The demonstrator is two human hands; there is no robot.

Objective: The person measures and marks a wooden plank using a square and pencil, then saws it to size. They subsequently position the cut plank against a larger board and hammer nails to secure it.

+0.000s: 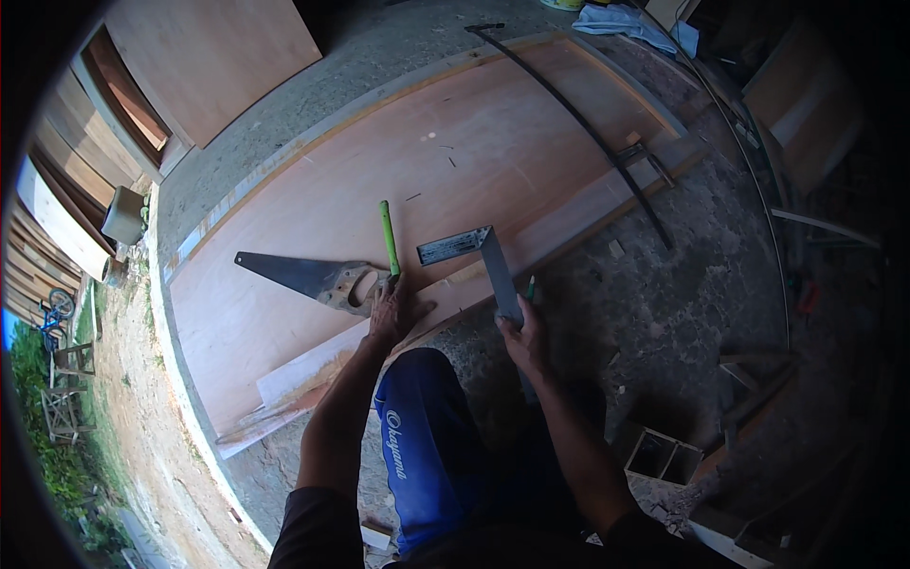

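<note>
My right hand point(524, 334) is closed round the metal blade of a try square point(500, 275), whose dark stock point(453, 247) lies over the wooden panel point(313, 190). A small green-tipped, pencil-like thing point(531, 287) sticks out beside that hand. My left hand point(387, 315) rests on a wooden strip point(455, 289) along the panel's near edge, thumb spread to the right. Its fingertips reach the lower end of a tool with a bright green handle point(387, 228); that end is partly hidden. Just left of this hand lies a handsaw point(303, 275), its wooden handle close to my fingers.
A long dark bar point(578, 119) crosses the panel's right part, near a clamp-like metal frame point(654, 161). Offcuts point(294, 384) lie at the near left edge. A small wooden frame point(664, 457) sits on the concrete floor point(607, 303). A large board point(209, 57) leans at the far left.
</note>
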